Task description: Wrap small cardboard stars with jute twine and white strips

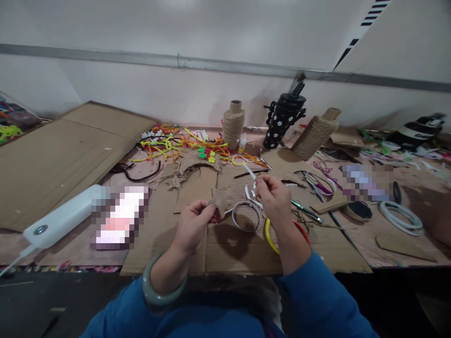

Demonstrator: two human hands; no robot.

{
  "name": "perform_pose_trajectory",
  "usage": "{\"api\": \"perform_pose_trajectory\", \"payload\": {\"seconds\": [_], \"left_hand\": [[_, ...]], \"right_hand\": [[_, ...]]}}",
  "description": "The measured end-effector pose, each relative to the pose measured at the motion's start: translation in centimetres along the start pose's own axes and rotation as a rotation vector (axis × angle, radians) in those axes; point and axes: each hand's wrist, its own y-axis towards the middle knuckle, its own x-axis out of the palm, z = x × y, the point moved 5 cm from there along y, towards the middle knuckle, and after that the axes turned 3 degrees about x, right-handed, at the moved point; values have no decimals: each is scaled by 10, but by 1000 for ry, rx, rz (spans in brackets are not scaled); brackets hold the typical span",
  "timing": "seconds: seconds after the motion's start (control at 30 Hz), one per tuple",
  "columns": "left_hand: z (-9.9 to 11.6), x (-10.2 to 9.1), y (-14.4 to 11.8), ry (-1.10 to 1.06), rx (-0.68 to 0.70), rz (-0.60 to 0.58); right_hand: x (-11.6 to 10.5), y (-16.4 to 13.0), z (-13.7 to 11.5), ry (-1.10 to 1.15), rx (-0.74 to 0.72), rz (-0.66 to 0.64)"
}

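Note:
My left hand (pixel 192 225) pinches a small tan jute star (pixel 220 199) between thumb and fingers, above the cardboard sheet. My right hand (pixel 275 197) is closed on a thin white strip (pixel 249 171), whose free end sticks up to the left. Between and just below the hands, a roll of white tape (pixel 243 228) rests on the cardboard. A yellow and red ring (pixel 268 237) lies partly hidden under my right forearm. Beyond my left hand are another jute star (pixel 174 182) and a jute-covered crescent (pixel 197 158) with small coloured flowers.
Two twine spools (pixel 233 126) (pixel 313 136) and a black flowered tumbler (pixel 278 123) stand at the back. Colourful fuzzy stems (pixel 165 151) are heaped behind. A phone (pixel 123 216) and white device (pixel 66 216) lie left; a teal-bladed tool (pixel 306 210) and white rings (pixel 401 227) lie right.

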Motion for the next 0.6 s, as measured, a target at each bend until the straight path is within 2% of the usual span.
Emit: {"api": "perform_pose_trajectory", "payload": {"seconds": [0.1, 0.17, 0.23, 0.3, 0.37, 0.5, 0.6], "left_hand": [[0, 2, -1, -23, -14, -37], [-1, 3, -2, -29, -17, -61], [-1, 4, -2, -31, -14, -74], [-1, 4, -3, -20, -2, -78], [-1, 5, -4, 12, 6, -82], [-4, 6, -5, 102, 12, -119], [-6, 5, -4, 106, 16, -134]], "right_hand": [[0, 7, 2, -87, -49, -49], [0, 5, -1, -66, -69, -76], [6, -2, -7, 12, -59, -183], [18, -12, -15, 122, 1, -350], [29, -21, -20, 206, 79, -452], [36, -27, -27, 349, 165, -511], [35, -25, -26, 374, 195, -535]]}}
